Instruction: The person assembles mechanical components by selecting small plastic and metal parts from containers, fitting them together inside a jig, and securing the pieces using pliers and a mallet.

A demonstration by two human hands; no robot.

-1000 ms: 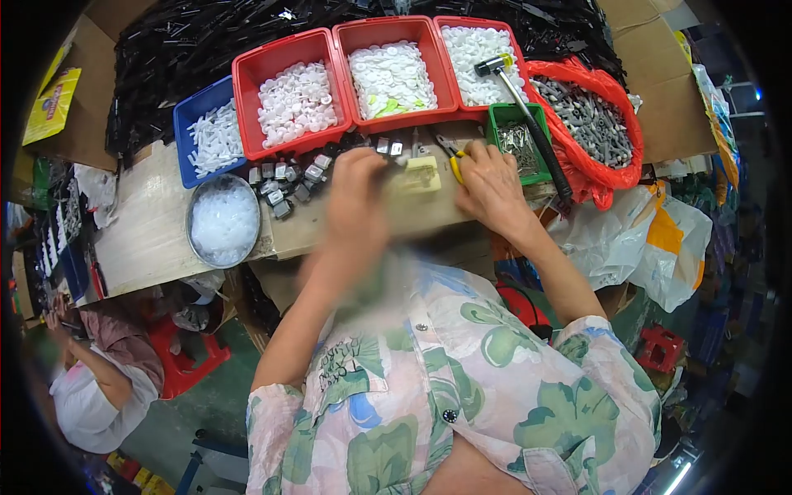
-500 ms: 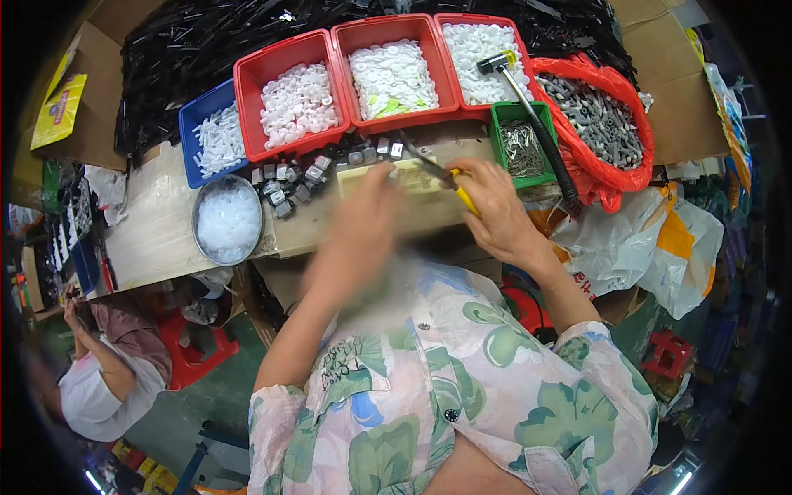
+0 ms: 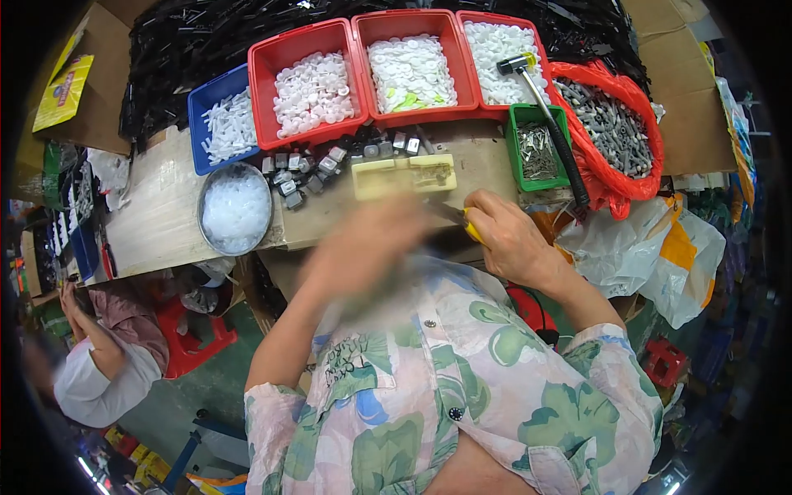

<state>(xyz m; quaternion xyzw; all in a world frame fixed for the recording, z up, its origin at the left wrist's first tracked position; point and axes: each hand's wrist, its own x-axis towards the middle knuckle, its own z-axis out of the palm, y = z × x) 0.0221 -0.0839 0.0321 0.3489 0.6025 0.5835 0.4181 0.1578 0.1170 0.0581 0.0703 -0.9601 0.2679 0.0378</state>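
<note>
My right hand (image 3: 513,241) is closed around yellow-handled pliers (image 3: 473,226), whose dark jaws point left toward my other hand. My left hand (image 3: 363,247) is smeared by motion just left of the jaws, so its fingers and anything in them cannot be made out. Beyond both hands a cream-coloured block (image 3: 381,180) with a recess at its right end lies on the table (image 3: 487,161). Several small black-and-grey square parts (image 3: 297,175) lie in a loose heap to the block's left.
Three red bins (image 3: 309,136) hold small white parts. A blue bin (image 3: 198,136), a round metal bowl (image 3: 236,250) and a green bin (image 3: 540,183) stand nearer. A hammer (image 3: 554,140) leans across the green bin beside a red bag (image 3: 648,177). Another person (image 3: 115,363) sits at lower left.
Both hands and the pliers have drawn back from the cream block toward my body. My left hand is still blurred. The whole view has shifted slightly.
</note>
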